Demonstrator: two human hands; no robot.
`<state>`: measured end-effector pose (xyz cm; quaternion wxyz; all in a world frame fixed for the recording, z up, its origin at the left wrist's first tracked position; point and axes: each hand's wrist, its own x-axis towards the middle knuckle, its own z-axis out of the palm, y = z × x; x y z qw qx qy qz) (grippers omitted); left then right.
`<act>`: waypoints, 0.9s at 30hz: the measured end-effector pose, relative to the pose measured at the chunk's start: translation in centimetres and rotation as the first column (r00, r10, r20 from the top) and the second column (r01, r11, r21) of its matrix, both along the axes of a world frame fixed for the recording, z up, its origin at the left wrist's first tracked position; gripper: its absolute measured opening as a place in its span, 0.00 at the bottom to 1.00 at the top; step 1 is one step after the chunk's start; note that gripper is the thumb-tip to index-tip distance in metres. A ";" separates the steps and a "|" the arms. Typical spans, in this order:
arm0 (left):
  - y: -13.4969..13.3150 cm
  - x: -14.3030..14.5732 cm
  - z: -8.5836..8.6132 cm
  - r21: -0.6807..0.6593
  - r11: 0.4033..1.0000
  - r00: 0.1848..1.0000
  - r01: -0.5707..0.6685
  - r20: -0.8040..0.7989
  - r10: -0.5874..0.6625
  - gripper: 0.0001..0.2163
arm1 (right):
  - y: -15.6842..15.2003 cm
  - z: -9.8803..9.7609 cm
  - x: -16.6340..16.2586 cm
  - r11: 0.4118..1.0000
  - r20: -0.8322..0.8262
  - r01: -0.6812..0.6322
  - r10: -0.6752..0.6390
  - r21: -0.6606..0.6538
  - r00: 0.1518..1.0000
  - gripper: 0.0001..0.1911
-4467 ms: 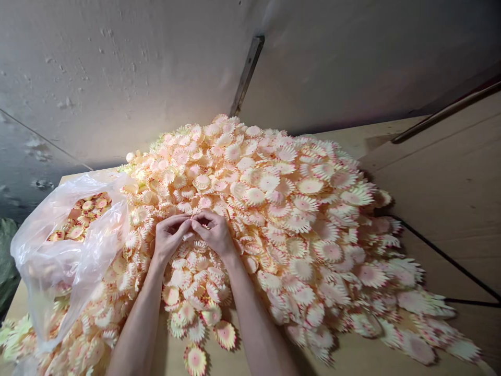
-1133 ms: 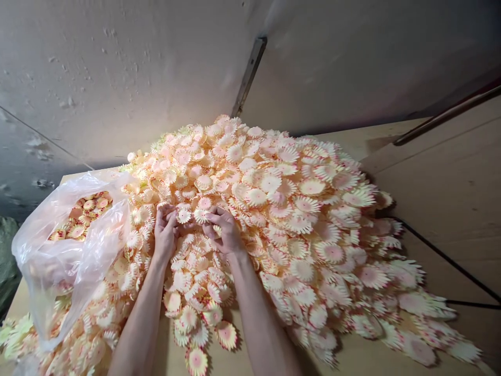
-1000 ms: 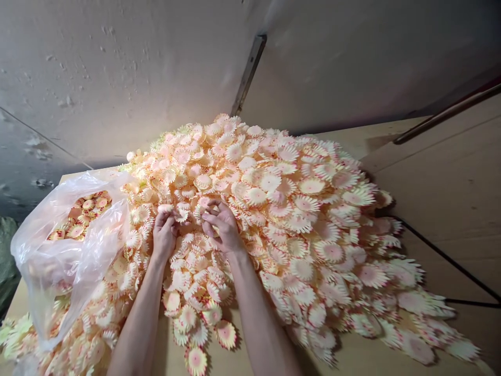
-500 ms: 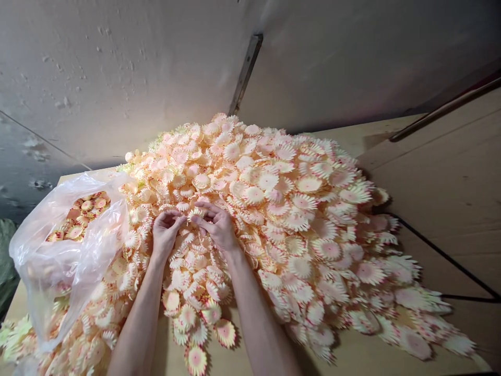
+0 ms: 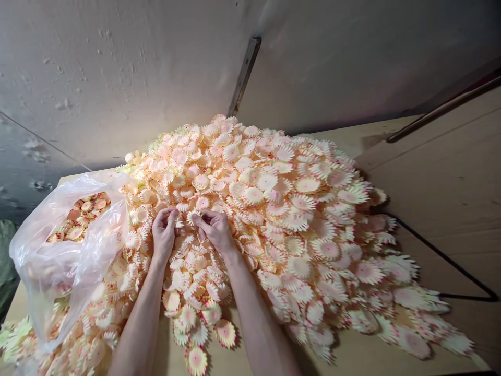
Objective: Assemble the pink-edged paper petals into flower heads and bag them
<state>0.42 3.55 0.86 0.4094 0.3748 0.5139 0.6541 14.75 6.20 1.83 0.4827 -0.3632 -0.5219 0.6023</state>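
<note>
A large heap of pale artificial flower petal discs (image 5: 309,203), cream with pink centres and fringed edges, spreads across the table. My right hand (image 5: 217,230) is closed over the middle of the heap. Between its thumb and fingers it pinches one petal disc (image 5: 192,217). Just left of that, my left hand (image 5: 164,230) is closed with thumb and fingertips together; what they hold, if anything, is too small to make out. A small gap separates the two hands.
A translucent plastic bag (image 5: 43,235) with smaller red-edged flower pieces (image 5: 84,209) inside stands at the left. Cardboard (image 5: 442,193) and a bent black rod (image 5: 450,258) are on the right. A grey wall (image 5: 156,68) rises behind the table (image 5: 235,360).
My left fingers have closed against the thumb. The fingers of my right hand have drawn in around the petal disc, and it has shifted slightly left.
</note>
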 end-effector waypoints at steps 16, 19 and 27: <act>0.1 0.0 0.4 0.118 0.992 0.994 0.037 -0.106 -0.024 0.14 | 0.4 -0.4 -0.2 0.996 -0.010 0.010 -0.011 -0.092 1.000 0.17; -0.1 0.0 0.7 0.119 0.993 0.989 0.008 -0.147 0.009 0.14 | 0.3 -0.3 -0.1 0.987 -0.016 -0.103 0.102 -0.122 0.995 0.20; 0.0 0.1 0.2 0.062 0.997 0.998 -0.043 -0.032 0.045 0.16 | -0.3 -0.1 0.0 0.981 0.038 -0.187 0.189 -0.047 0.981 0.13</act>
